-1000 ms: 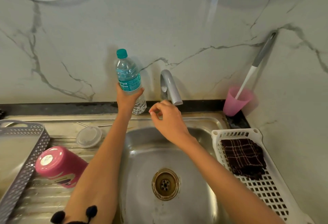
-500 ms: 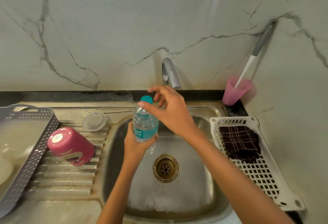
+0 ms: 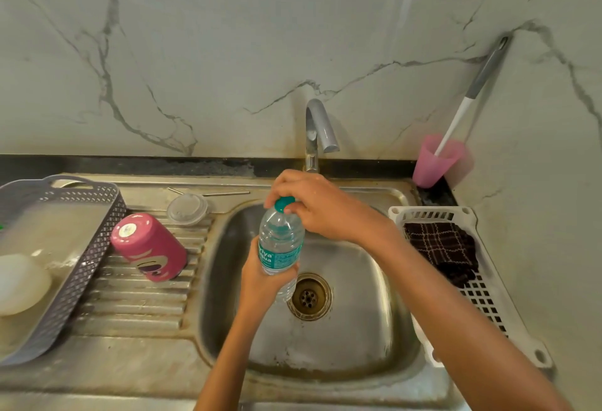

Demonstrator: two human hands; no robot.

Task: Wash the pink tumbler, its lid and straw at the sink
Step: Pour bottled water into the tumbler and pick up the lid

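Pink tumbler [image 3: 148,246] lay on side, well left of left hand [image 3: 260,283], lid [image 3: 187,208] and straw [image 3: 224,193] behind it; none looked washed. Left hand gripped water bottle [image 3: 280,241] over sink [image 3: 351,329]. Right hand [image 3: 312,205] pinched teal cap [image 3: 282,203]. Washing apparently not begun.

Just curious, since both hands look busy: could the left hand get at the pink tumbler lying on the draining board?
Probably yes, once freed. The left hand grips the clear plastic water bottle; nothing stands between it and the pink tumbler.
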